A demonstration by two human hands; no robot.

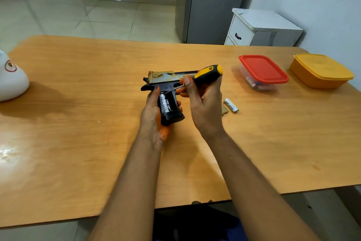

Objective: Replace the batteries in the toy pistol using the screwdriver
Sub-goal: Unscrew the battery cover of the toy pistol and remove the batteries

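Tabletop [78, 104] of orange-brown wood fills most of what I see, and I'll place everything else by the toy pistol [166, 82] near its middle. Well off to the pistol's left, at the table's edge, sits a white rounded object [11, 78] with a small round emblem. Far right of the pistol is a yellow-orange lidded tub [320, 70], and between that tub and the pistol stands a clear container with a red lid [262, 70]. The pistol itself is black with a tan, patterned slide, its barrel pointing right and its grip toward me; the grip's compartment is uncovered, and I can see a silver battery in the grip [163, 105] seated along its left side. My left hand [154, 115] curls around the grip from the left, thumb lying up near the frame. My right hand [203, 104] grips the screwdriver [207, 74] by its yellow-and-black handle, the thin shaft slanting down-left with its tip at the top of the open compartment. Just right of the pistol, beyond my right hand, a loose battery [231, 105] lies on the table, with a small tan piece [225, 109] touching it, partly hidden by my hand.
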